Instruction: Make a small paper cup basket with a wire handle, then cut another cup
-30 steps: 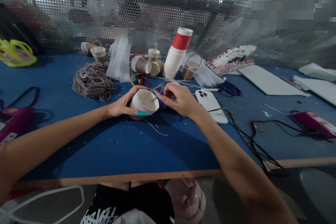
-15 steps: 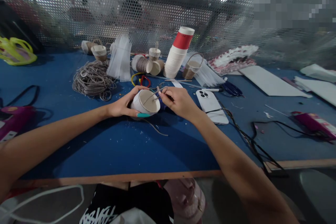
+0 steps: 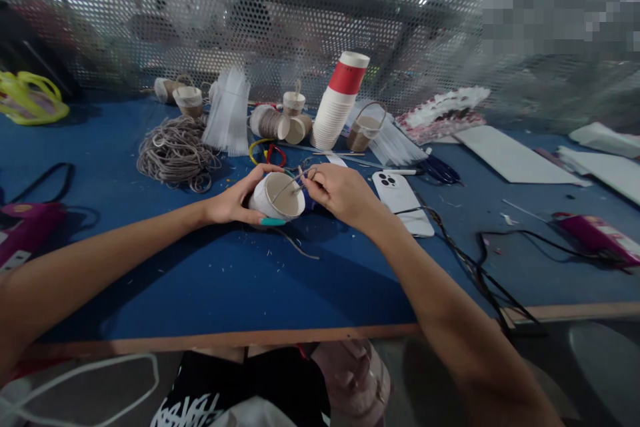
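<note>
A white paper cup (image 3: 265, 196) lies tilted in my left hand (image 3: 237, 199), its open mouth turned towards the right. The thumb presses along the near side and the other fingers reach around the far side. At the cup's mouth, my right hand (image 3: 341, 192) pinches a thin grey cord (image 3: 302, 175), which runs over the rim and into the cup. A loose tail of cord trails out below the cup onto the blue table. Behind the hands rest scissors with red and yellow handles (image 3: 277, 153). A dark blue object beneath the right fingers is mostly hidden.
A tall stack of paper cups (image 3: 334, 107) stands at the back beside a small handled basket (image 3: 365, 133). Left of them are a heap of grey cord (image 3: 175, 152) and clear glue sticks (image 3: 227, 113). A white phone (image 3: 403, 203) and black cables (image 3: 465, 255) lie to the right.
My right fingers have shifted slightly to the right with the cord. The left hand and the cup stay almost where they were.
</note>
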